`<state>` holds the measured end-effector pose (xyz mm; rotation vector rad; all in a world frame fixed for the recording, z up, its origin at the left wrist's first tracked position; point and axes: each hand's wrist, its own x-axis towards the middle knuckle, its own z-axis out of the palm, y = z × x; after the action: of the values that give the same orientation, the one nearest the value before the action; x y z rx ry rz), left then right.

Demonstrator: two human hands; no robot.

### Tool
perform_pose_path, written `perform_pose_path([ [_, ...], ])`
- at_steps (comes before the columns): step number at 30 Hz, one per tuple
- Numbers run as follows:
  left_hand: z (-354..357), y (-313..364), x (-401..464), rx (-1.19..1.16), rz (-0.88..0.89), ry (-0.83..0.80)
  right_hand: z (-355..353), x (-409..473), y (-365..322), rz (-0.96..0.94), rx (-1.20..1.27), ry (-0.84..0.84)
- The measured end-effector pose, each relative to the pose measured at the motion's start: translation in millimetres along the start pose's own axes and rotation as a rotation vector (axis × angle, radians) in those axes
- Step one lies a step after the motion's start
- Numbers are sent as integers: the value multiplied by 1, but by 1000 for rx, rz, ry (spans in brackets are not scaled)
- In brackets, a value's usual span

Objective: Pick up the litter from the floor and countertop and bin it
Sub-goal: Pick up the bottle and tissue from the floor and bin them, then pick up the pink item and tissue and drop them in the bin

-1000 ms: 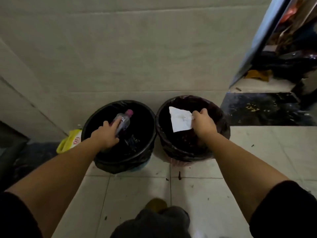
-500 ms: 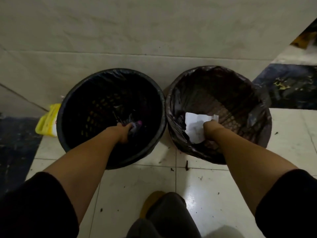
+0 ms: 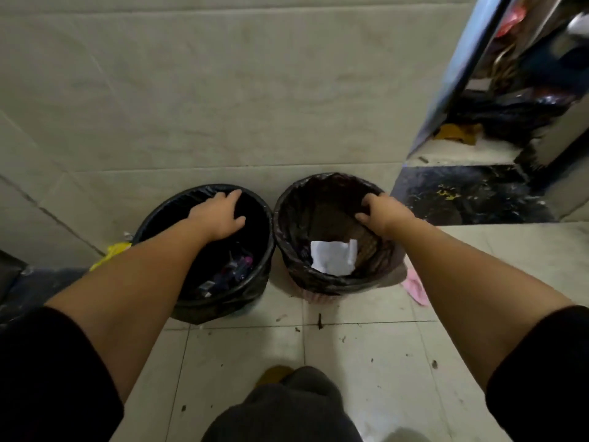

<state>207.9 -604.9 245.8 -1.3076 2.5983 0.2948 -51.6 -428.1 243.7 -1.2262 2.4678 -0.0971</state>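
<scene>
Two bins lined with black bags stand side by side against the tiled wall. At the bottom of the left bin lies a clear plastic bottle with a pink cap. A white sheet of paper rests inside the right bin. My left hand hovers over the left bin with fingers spread and nothing in it. Above the right bin's far rim, my right hand is open and empty too.
A yellow object lies on the floor left of the bins. A pink cloth-like scrap lies to the right of the right bin. Small dark specks dot the white floor tiles. A doorway with a dark step opens at right.
Both hands have let go: the bottle now lies in the left bin and the paper in the right bin. Both hands have risen above the bins, fingers spread.
</scene>
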Motion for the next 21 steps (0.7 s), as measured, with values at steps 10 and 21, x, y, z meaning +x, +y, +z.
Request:
perform_pose_path([
  [10, -26, 240, -77, 6, 497, 134, -57, -186, 191, 307, 13, 246],
  [21, 62, 422, -104, 182, 859, -45, 29, -323, 360, 729, 134, 183],
])
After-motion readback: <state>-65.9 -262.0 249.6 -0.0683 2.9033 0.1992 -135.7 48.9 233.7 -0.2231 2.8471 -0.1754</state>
